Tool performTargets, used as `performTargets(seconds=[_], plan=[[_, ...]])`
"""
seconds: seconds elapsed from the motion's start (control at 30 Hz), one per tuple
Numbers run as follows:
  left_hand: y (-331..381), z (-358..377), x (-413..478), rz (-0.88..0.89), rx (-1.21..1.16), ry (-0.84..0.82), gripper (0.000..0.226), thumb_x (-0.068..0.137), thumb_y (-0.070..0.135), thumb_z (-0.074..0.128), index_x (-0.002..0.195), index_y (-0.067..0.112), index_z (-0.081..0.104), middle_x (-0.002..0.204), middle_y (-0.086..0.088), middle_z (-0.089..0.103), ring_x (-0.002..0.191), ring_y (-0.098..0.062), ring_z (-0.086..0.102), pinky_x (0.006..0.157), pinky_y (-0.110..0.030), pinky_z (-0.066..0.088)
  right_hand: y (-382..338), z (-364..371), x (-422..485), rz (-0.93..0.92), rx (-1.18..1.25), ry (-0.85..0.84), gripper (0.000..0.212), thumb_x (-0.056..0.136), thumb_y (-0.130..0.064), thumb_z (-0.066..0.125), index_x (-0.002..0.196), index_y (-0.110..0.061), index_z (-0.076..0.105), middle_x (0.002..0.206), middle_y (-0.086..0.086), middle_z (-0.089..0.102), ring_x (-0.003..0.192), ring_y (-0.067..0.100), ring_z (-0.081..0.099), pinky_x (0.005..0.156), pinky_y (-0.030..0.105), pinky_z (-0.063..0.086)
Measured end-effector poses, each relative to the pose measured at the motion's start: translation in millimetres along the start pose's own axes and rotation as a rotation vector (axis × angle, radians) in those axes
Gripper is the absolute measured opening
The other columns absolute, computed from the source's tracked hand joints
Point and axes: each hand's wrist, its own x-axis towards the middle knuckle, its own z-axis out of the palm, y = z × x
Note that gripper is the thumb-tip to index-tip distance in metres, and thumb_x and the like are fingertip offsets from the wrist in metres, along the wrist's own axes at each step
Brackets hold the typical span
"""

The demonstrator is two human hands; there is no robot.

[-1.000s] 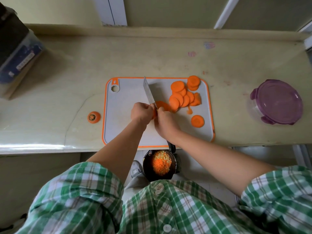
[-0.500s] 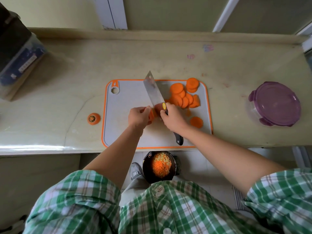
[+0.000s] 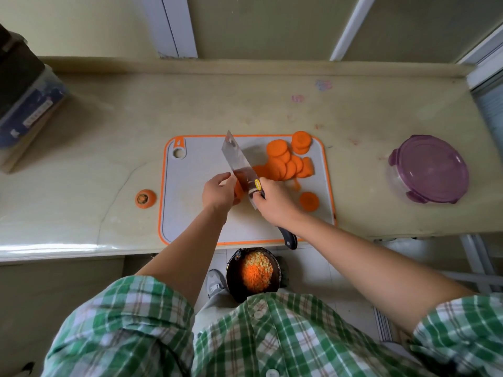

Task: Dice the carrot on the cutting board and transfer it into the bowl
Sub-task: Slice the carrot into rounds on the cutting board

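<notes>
As right grip [image 3: 275,202] clasps knife [image 3: 239,164] above beige counter [image 3: 109,148], left grip [image 3: 219,191] seemingly pinches carrot [image 3: 239,189].

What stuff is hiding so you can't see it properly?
Head view only:
- carrot piece: mostly hidden by the left hand and knife blade.
- knife handle: middle covered by the right hand.
- bowl: near rim hidden by the shirt.
- box: cut off by the left edge, label blurred.

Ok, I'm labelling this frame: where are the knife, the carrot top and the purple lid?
knife [image 3: 239,164]: head view, flat of blade.
carrot top [image 3: 145,198]: head view, its stem end.
purple lid [image 3: 431,167]: head view, lid's centre.
</notes>
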Motion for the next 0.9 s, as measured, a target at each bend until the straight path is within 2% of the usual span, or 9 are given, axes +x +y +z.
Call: performTargets(seconds=[0.17, 0.3, 0.37, 0.43, 0.5, 0.57, 0.63, 0.8, 0.9], plan=[[1.2, -5.0, -4.6, 0.031, 0.034, 0.013, 0.024, 0.083, 0.017, 0.052, 0.081, 0.005, 0.073, 0.076, -0.016, 0.069, 0.071, -0.03, 0.067, 0.073, -0.043, 0.061, -6.5, 16.5, 4.7, -0.031, 0.008, -0.055, 0.017, 0.092, -0.015, 0.047, 0.078, -0.013, 0.038, 0.066, 0.006, 0.047, 0.063, 0.031, 0.052, 0.051, 0.03, 0.028], [-4.0, -11.6, -2.4, 0.049, 0.126, 0.08, 0.02, 0.077, 0.005, 0.054, 0.063, 0.009, 0.068, 0.066, -0.011, 0.063, 0.065, -0.025, 0.06, 0.067, -0.037, 0.056, -9.0, 14.3, 9.2, -0.026, 0.009, -0.022, 0.018, 0.093, -0.015, 0.046, 0.078, -0.013, 0.037, 0.064, 0.004, 0.044, 0.061, 0.029, 0.048, 0.052, 0.031, 0.026], [-2.9, -14.3, -1.2, 0.056, 0.124, 0.112, 0.022, 0.082, 0.004, 0.056, 0.07, 0.016, 0.069, 0.074, -0.012, 0.064, 0.071, -0.027, 0.061, 0.07, -0.036, 0.055, -5.4, 8.6, 11.9, 0.002, -0.022, 0.013, 0.017, 0.094, -0.016, 0.045, 0.079, -0.013, 0.037, 0.064, 0.003, 0.042, 0.058, 0.026, 0.042, 0.049, 0.031, 0.02], [-1.3, -16.2, 2.0, 0.045, 0.067, 0.131, 0.017, 0.087, 0.007, 0.059, 0.096, 0.01, 0.073, 0.085, -0.011, 0.066, 0.08, -0.028, 0.064, 0.079, -0.04, 0.058, -0.8, 4.3, 14.2, 0.018, -0.05, 0.031, 0.018, 0.093, -0.018, 0.046, 0.079, -0.014, 0.037, 0.062, 0.001, 0.041, 0.056, 0.025, 0.039, 0.045, 0.031, 0.018], [0.0, -19.0, 6.0, 0.023, 0.08, 0.194, 0.024, 0.089, 0.014, 0.061, 0.111, 0.008, 0.07, 0.093, -0.009, 0.067, 0.084, -0.026, 0.064, 0.083, -0.041, 0.058, 4.6, 4.5, 16.3, 0.042, 0.0, 0.019, 0.019, 0.092, -0.019, 0.046, 0.076, -0.014, 0.037, 0.063, 0.004, 0.046, 0.057, 0.031, 0.047, 0.045, 0.034, 0.033], [-0.4, -27.2, 9.4, 0.008, 0.148, 0.279, 0.025, 0.09, 0.02, 0.061, 0.113, 0.014, 0.068, 0.102, -0.007, 0.069, 0.091, -0.027, 0.064, 0.086, -0.042, 0.056, 8.4, 6.4, 16.2, 0.082, 0.082, -0.001, 0.017, 0.091, -0.019, 0.046, 0.076, -0.013, 0.04, 0.063, 0.009, 0.052, 0.058, 0.037, 0.056, 0.05, 0.046, 0.05], [-0.6, -38.4, 12.0, 0.027, 0.236, 0.329, 0.029, 0.092, 0.024, 0.06, 0.119, 0.016, 0.064, 0.113, -0.006, 0.067, 0.1, -0.028, 0.062, 0.09, -0.04, 0.053, 11.2, 7.4, 15.8, 0.131, 0.166, -0.006, 0.016, 0.09, -0.018, 0.046, 0.075, -0.015, 0.039, 0.063, 0.011, 0.052, 0.059, 0.039, 0.06, 0.05, 0.048, 0.053], [3.4, -43.5, 16.3, 0.146, 0.611, 0.306, 0.042, 0.091, 0.029, 0.057, 0.131, 0.016, 0.056, 0.134, -0.013, 0.045, 0.126, -0.031, 0.04, 0.099, -0.039, 0.041, 17.5, -6.7, 14.6, 0.261, 0.491, 0.049, 0.012, 0.095, -0.012, 0.044, 0.083, -0.011, 0.043, 0.056, 0.007, 0.048, 0.038, 0.017, 0.045, 0.037, 0.024, 0.039], [8.3, -25.2, 9.9, 0.39, 0.791, 0.209, 0.045, 0.087, 0.029, 0.062, 0.131, 0.018, 0.058, 0.132, -0.013, 0.047, 0.122, -0.032, 0.038, 0.099, -0.037, 0.035, 27.1, -23.7, 15.6, 0.308, 0.611, 0.128, 0.012, 0.096, -0.008, 0.043, 0.084, -0.01, 0.042, 0.056, 0.008, 0.047, 0.036, 0.016, 0.041, 0.032, 0.02, 0.035]])
